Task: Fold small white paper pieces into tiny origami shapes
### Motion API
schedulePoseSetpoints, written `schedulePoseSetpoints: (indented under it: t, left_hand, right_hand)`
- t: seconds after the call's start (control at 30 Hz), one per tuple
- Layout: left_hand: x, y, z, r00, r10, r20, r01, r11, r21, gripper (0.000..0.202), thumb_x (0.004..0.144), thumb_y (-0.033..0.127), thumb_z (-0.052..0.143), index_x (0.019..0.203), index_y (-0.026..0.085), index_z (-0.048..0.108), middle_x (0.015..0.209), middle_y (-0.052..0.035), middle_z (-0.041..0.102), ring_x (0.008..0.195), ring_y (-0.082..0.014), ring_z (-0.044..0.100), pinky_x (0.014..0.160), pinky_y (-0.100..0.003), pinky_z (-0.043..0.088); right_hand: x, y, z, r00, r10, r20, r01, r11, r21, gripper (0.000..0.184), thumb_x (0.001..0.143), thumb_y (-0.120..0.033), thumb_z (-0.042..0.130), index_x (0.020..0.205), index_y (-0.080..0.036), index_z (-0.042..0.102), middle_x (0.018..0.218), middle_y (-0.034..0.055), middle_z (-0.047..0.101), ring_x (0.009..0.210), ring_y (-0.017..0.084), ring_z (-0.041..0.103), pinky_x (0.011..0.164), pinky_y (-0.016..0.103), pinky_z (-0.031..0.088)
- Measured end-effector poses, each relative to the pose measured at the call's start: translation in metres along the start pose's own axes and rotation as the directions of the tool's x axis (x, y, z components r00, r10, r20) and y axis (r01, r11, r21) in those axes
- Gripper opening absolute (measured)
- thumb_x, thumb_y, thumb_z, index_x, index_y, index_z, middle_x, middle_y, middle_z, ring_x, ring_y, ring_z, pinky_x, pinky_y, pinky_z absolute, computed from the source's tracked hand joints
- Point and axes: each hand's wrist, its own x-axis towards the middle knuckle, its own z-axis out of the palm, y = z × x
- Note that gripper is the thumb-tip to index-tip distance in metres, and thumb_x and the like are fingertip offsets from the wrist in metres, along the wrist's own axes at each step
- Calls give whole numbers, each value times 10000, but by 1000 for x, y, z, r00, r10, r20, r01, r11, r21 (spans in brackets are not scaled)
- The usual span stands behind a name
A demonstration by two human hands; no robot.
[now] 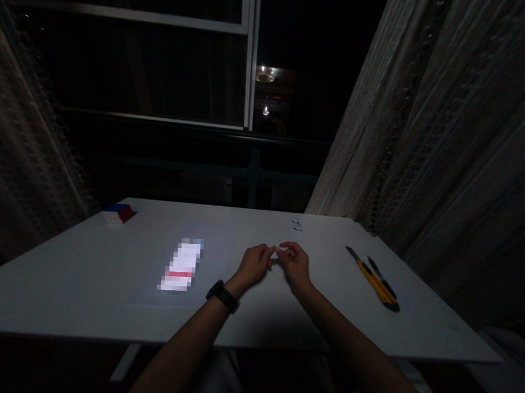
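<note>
Over the middle of the white table, my left hand (pixel 257 263) and my right hand (pixel 294 266) meet at the fingertips, both closed in a pinch. Something small and pale seems to sit between them, too dim and too covered by the fingers to name. A black watch (pixel 222 296) is on my left wrist. Just beyond my hands lie small dark-marked pieces (pixel 297 226). To the left, a lit phone (pixel 182 265) with a blurred screen rests on a pale sheet (pixel 216 276).
A yellow utility knife (pixel 379 283), blade extended, lies at the right beside a dark pen (pixel 380 273). A red, blue and white cube (pixel 119 213) sits at the far left corner of the table (pixel 64 291). Curtains (pixel 363 119) hang on both sides of a dark window.
</note>
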Motion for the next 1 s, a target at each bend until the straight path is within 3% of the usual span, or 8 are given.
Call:
schedulePoseSetpoints:
  t: [0.23,0.4,0.6,0.73,0.83,1.0]
  left_hand:
    - [1,1,-2,999,-15,-31,12,995,-102,470,819,513,383,532,168,522,506,2,512,523,-120,483,553,-234,343]
    - [6,-4,-4,996,-76,48,86,953,-292,518,804,569,368,534,156,525,436,22,434,438,-98,408,487,-228,313]
    - [7,-8,-3,992,-80,99,111,924,-367,536,800,587,369,545,144,533,421,21,432,423,-89,397,474,-225,310]
    - [8,-9,-5,997,-79,0,73,926,-371,512,814,570,357,640,142,576,458,17,467,466,-99,436,489,-221,326]
    - [8,-8,-7,995,-69,-66,38,922,-386,446,802,541,414,782,143,614,586,-5,561,567,-117,506,538,-222,371]
    - [7,-4,-8,994,-92,-58,63,923,-379,324,731,437,578,842,136,624,780,-60,641,734,-157,573,629,-235,430]
  right_hand:
    - [1,-8,-3,998,35,44,-36,999,8,375,612,-449,693,846,-179,581,524,-35,560,524,130,533,524,252,411]
    - [4,-16,-11,985,49,166,-57,997,44,440,543,-384,746,931,-215,626,856,36,640,783,174,582,672,283,457]
    - [6,-14,-11,974,82,210,-79,997,-22,401,502,-329,771,859,-191,655,633,-17,588,615,140,559,599,286,448]
    - [5,-15,-8,980,109,169,-117,992,37,402,454,-319,795,804,-186,651,687,8,638,665,161,596,645,302,463]
    - [6,-16,-7,984,125,130,-136,988,76,413,439,-337,802,789,-181,648,729,26,662,685,171,610,655,306,466]
    - [7,-11,-7,981,176,88,-183,980,80,428,409,-354,814,750,-164,638,671,26,651,618,160,594,599,290,458]
